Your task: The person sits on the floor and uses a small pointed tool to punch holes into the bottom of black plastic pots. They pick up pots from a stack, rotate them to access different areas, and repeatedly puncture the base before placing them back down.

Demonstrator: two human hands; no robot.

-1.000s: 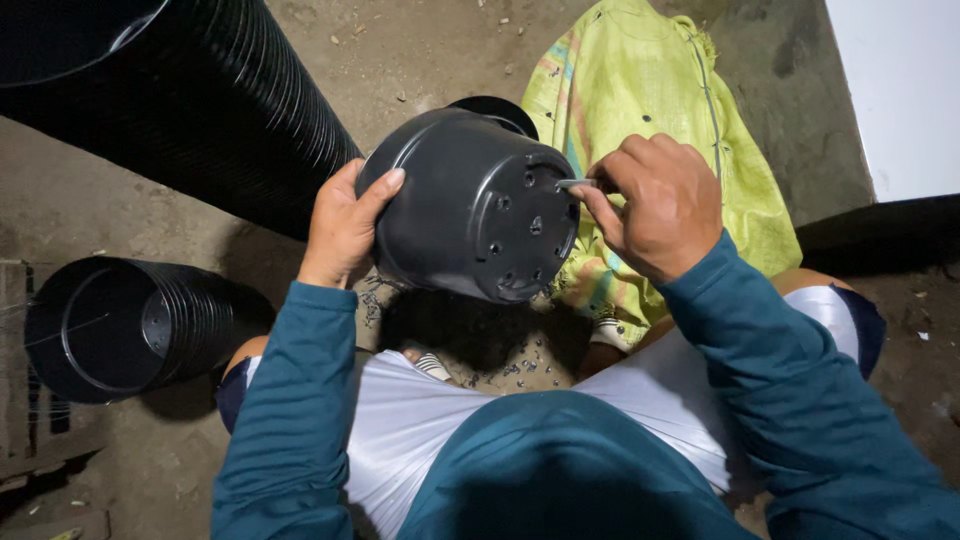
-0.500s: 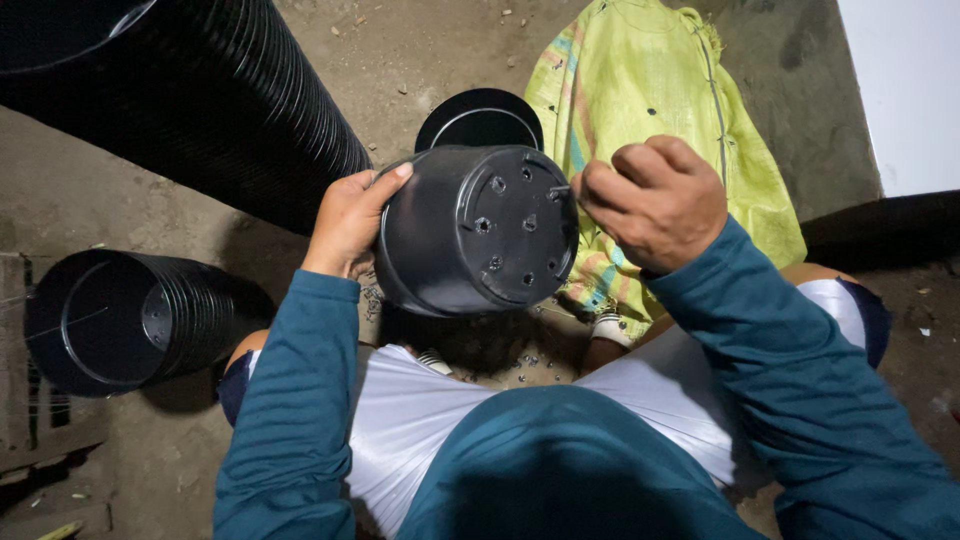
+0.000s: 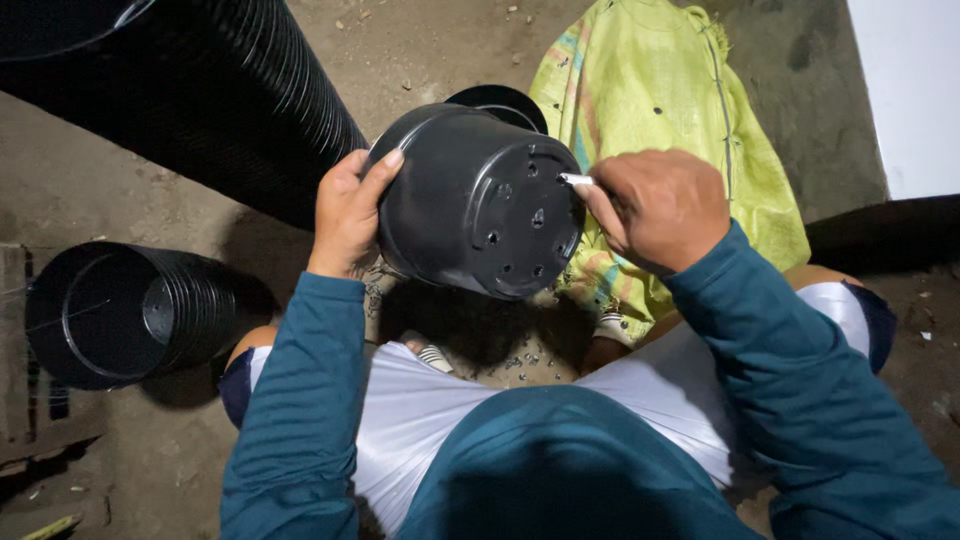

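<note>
While gripped, pot [image 3: 470,195] between fingers [image 3: 375,175]

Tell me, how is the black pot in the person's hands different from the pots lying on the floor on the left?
The black pot is single and held up in the air by the left hand; the stack of pots is many nested together, lying on the ground. The held pot shows its holed bottom to the camera; the stack shows its open mouth. The right hand presses a small pale tool at the held pot; nothing touches the stack. Both are black and round.
</note>
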